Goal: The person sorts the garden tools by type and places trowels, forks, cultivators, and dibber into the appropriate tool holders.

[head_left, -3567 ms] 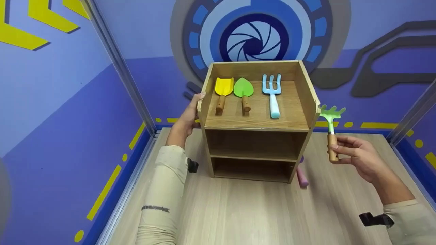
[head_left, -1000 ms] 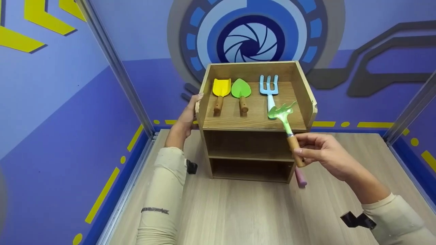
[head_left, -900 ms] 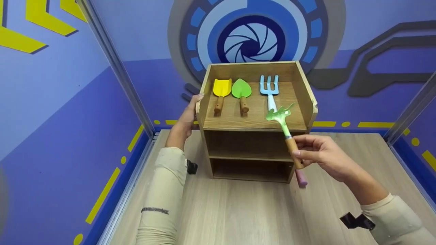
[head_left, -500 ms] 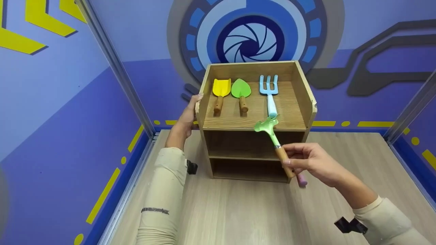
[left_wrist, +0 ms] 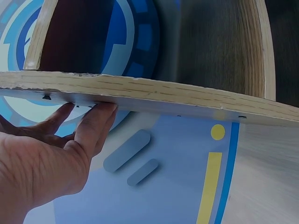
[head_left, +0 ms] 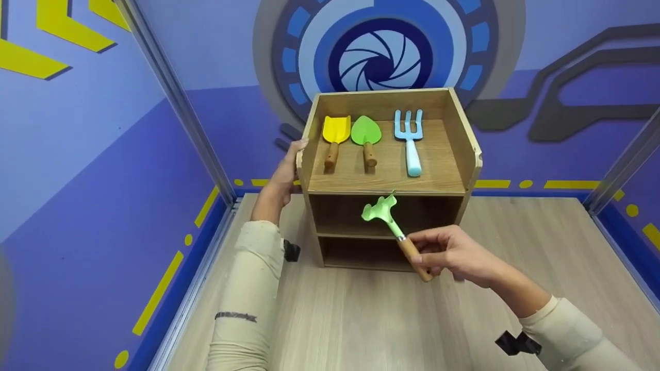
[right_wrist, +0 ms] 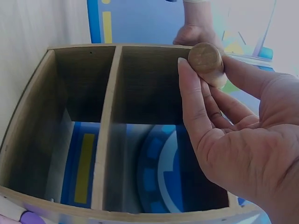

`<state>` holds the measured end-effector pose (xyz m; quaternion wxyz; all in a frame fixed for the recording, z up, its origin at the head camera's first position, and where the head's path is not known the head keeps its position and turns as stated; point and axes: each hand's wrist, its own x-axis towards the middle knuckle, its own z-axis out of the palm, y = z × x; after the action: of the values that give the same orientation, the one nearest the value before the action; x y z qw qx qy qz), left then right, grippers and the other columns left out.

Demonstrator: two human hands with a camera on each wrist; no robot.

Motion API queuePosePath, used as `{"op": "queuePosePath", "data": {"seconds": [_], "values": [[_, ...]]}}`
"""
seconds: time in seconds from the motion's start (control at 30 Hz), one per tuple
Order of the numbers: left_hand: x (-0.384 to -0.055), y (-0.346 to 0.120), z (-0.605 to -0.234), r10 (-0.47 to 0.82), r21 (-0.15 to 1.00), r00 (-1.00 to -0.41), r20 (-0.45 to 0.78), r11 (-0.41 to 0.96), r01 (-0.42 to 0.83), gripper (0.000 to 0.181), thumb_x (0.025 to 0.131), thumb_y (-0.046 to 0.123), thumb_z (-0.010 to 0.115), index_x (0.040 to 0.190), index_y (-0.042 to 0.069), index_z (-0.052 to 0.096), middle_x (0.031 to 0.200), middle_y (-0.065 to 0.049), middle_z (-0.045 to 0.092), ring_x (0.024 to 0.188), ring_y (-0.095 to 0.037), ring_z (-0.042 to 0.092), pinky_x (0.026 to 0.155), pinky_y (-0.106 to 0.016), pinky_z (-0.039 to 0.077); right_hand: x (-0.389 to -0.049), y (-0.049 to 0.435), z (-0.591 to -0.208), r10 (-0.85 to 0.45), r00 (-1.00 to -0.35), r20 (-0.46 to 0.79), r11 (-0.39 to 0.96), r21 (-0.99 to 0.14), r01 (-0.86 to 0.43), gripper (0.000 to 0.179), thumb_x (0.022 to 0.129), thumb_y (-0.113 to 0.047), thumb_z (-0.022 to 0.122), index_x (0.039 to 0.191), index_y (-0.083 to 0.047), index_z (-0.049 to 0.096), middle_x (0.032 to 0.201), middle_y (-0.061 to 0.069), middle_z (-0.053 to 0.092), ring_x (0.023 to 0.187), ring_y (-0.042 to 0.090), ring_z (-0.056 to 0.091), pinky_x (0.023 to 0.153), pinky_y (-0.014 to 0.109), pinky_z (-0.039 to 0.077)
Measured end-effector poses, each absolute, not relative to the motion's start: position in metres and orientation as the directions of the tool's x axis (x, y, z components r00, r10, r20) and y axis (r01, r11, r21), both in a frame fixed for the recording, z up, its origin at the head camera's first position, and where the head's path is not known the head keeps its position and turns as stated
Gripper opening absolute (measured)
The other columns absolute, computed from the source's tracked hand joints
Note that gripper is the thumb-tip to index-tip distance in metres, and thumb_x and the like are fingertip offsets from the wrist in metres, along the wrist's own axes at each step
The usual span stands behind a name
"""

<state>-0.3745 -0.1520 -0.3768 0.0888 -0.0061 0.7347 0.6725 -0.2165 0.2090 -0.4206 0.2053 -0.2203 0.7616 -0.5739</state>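
Note:
My right hand [head_left: 454, 255] pinches the wooden handle of a small green hand rake [head_left: 381, 208], its tines pointing up and left in front of the shelf's middle opening. In the right wrist view the round handle end [right_wrist: 204, 58] sits between thumb and fingers. My left hand [left_wrist: 60, 144] rests its extended fingertips against the outer left side of the wooden shelf [head_left: 386, 191]. On the shelf top lie a yellow shovel [head_left: 336, 130], a green trowel [head_left: 366, 130] and a light blue garden fork [head_left: 410, 136], handles toward me.
Two open compartments, a middle one [head_left: 335, 214] and a lower one [head_left: 350, 252], face me below the shelf top. A pink and purple thing [right_wrist: 32, 218] lies beside the shelf's right side, mostly hidden in the head view. Blue printed walls [head_left: 227, 123] enclose the wooden tabletop [head_left: 361, 319].
My right hand has brought the green rake leftward from the shelf's right side, then lowered it from over the top's front edge to before the middle opening. The left hand stays put.

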Motion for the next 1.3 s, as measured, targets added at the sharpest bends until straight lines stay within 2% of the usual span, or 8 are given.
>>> {"op": "queuePosePath", "data": {"seconds": [0.1, 0.2, 0.47, 0.77, 1.3], "values": [[-0.375, -0.152, -0.376, 0.11, 0.988, -0.985, -0.134, 0.096, -0.123, 0.085, 0.091, 0.075, 0.046, 0.166, 0.036, 0.037, 0.171, -0.01, 0.036, 0.153, -0.034, 0.041, 0.123, -0.061, 0.034, -0.218, 0.204, -0.426, -0.607, -0.793, -0.043, 0.24, -0.962, -0.131, 0.044, 0.098, -0.009, 0.072, 0.138, 0.008, 0.064, 0.106, 0.012, 0.071, 0.086, 0.012, 0.069, 0.066, 0.025, 0.059], [-0.375, -0.153, -0.376, 0.109, 0.987, -0.984, -0.141, 0.098, -0.13, 0.086, 0.09, 0.075, 0.046, 0.166, 0.035, 0.037, 0.17, -0.01, 0.038, 0.152, -0.034, 0.042, 0.122, -0.06, 0.035, -0.22, 0.201, -0.43, -0.619, -0.782, -0.064, 0.268, -0.954, -0.134, 0.044, 0.098, -0.011, 0.073, 0.138, 0.007, 0.065, 0.106, 0.015, 0.07, 0.089, 0.015, 0.07, 0.07, 0.03, 0.063], [-0.374, -0.152, -0.375, 0.109, 0.983, -0.979, -0.171, 0.083, -0.163, 0.088, 0.088, 0.077, 0.047, 0.161, 0.028, 0.044, 0.16, -0.012, 0.048, 0.143, -0.031, 0.051, 0.117, -0.054, 0.041, -0.226, 0.193, -0.446, -0.598, -0.796, -0.092, 0.299, -0.947, -0.115, 0.044, 0.097, -0.012, 0.073, 0.137, 0.006, 0.067, 0.108, 0.018, 0.072, 0.09, 0.014, 0.071, 0.071, 0.029, 0.062], [-0.374, -0.152, -0.375, 0.105, 0.984, -0.981, -0.164, 0.086, -0.155, 0.094, 0.086, 0.079, 0.049, 0.164, 0.028, 0.039, 0.166, -0.012, 0.042, 0.148, -0.032, 0.046, 0.121, -0.058, 0.038, -0.233, 0.182, -0.465, -0.54, -0.834, -0.111, 0.303, -0.95, -0.07, 0.046, 0.097, -0.014, 0.073, 0.138, 0.005, 0.065, 0.11, 0.017, 0.069, 0.095, 0.021, 0.067, 0.073, 0.032, 0.062], [-0.375, -0.153, -0.376, 0.119, 0.985, -0.98, -0.16, 0.078, -0.152, 0.089, 0.089, 0.076, 0.047, 0.162, 0.025, 0.042, 0.161, -0.013, 0.047, 0.144, -0.032, 0.05, 0.117, -0.056, 0.041, -0.246, 0.154, -0.493, -0.428, -0.886, -0.178, 0.14, -0.982, 0.13, 0.051, 0.1, -0.014, 0.071, 0.141, 0.014, 0.058, 0.115, 0.017, 0.071, 0.096, 0.019, 0.071, 0.079, 0.035, 0.065]]}}
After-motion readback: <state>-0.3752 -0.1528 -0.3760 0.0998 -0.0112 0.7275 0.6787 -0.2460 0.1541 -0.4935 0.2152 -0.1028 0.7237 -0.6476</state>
